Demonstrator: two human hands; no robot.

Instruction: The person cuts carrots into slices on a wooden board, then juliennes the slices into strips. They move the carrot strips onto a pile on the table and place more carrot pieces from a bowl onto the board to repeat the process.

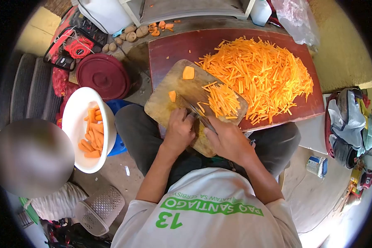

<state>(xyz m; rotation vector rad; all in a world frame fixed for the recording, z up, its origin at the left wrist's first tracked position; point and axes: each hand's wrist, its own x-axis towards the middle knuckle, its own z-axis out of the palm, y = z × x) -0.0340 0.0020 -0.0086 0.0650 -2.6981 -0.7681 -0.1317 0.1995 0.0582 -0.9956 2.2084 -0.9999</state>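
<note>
On a worn wooden cutting board [163, 108] across my lap, my left hand [180, 127] rests with its fingers curled and pressed together beside the blade. Whatever lies under those fingers is hidden. My right hand [227, 139] grips a knife [203, 120], its blade angled toward the far left over the board. Carrot sticks [223, 101] lie in a small heap just beyond the blade. Two flat carrot pieces, a larger carrot slab [188, 72] and a smaller carrot chunk [172, 96], sit on the board's left side.
A large mound of carrot sticks [258, 76] covers much of the dark red table [169, 45]. At left, a white basin [72, 136] holds peeled carrots [94, 134]. Near it are a maroon lid [103, 76], a plastic basket [105, 206] and a person with a blurred head [32, 158].
</note>
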